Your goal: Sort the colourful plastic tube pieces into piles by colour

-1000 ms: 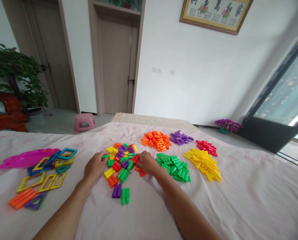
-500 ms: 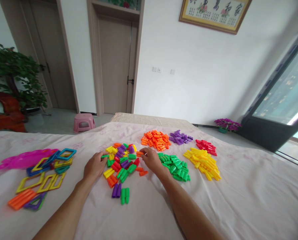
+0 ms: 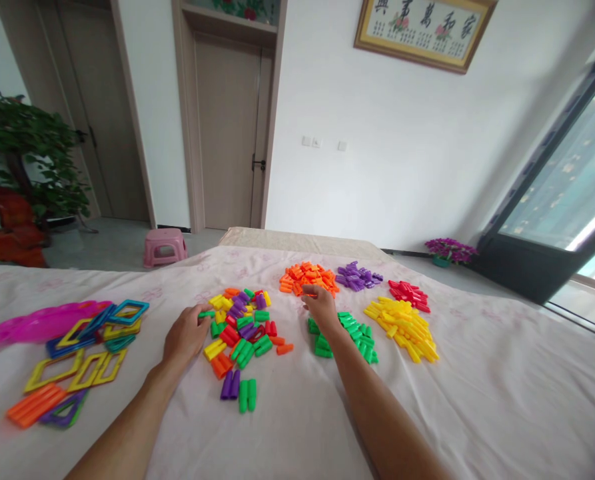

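My left hand [image 3: 186, 333] is at the left edge of a mixed pile of plastic building pieces [image 3: 244, 327], with a small green piece [image 3: 206, 314] pinched at its fingertips. The mixed pile has green, red, yellow, purple and orange pieces. My right hand [image 3: 322, 307] hovers at the near edge of a pile of orange pieces [image 3: 304, 277], thumb and fingers apart with nothing visible between them. Beneath and beside its wrist lies a pile of green pieces [image 3: 357, 337]. A purple pair [image 3: 230, 385] and a green pair [image 3: 248, 395] lie in front of the mixed pile.
Purple [image 3: 358, 275], red [image 3: 409, 295] and yellow [image 3: 402, 327] piles lie on the right of the cloth-covered table [image 3: 502, 400]. At the left are a magenta tray [image 3: 42, 321], magnetic frame tiles [image 3: 94, 370] and joined orange pieces [image 3: 34, 405]. A pink stool [image 3: 164, 247] stands beyond.
My right hand has moved right and away from me, from the mixed pile to the orange pile. The orange piece it held no longer shows in its fingers. My left hand stays by the mixed pile.
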Demonstrator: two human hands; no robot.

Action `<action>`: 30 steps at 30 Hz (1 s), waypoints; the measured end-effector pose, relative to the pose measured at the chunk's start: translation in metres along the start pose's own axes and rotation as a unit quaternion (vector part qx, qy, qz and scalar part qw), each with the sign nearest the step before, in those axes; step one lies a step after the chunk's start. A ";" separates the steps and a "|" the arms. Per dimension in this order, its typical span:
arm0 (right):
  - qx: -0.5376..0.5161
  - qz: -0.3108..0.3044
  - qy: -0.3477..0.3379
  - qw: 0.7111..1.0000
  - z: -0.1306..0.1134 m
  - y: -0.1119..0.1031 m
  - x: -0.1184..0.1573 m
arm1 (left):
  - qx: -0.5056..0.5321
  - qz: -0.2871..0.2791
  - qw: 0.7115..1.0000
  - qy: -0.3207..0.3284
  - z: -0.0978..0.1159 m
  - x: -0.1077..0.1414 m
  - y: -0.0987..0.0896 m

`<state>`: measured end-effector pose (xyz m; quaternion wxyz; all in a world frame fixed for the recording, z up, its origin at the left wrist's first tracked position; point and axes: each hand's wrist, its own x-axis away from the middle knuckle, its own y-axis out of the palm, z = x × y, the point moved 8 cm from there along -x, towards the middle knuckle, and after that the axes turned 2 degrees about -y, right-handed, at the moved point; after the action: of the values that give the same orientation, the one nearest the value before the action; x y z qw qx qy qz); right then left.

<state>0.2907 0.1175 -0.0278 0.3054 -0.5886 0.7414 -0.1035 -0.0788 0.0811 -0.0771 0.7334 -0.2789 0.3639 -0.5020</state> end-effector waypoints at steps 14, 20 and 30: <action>0.223 -0.389 -0.120 0.886 -0.051 0.052 0.063 | -0.009 0.012 1.000 0.004 -0.003 -0.002 0.000; 0.252 -0.361 -0.147 0.886 -0.054 0.057 0.063 | -0.005 0.013 1.000 0.005 -0.002 -0.002 0.000; 0.205 -0.248 -0.073 0.944 -0.047 0.018 0.033 | 0.011 0.010 1.000 0.002 -0.001 -0.002 -0.001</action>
<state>0.2449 0.0821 -0.0109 0.4372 -0.6844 0.5103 -0.2829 -0.0810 0.0824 -0.0764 0.7403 -0.2664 0.3630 -0.4993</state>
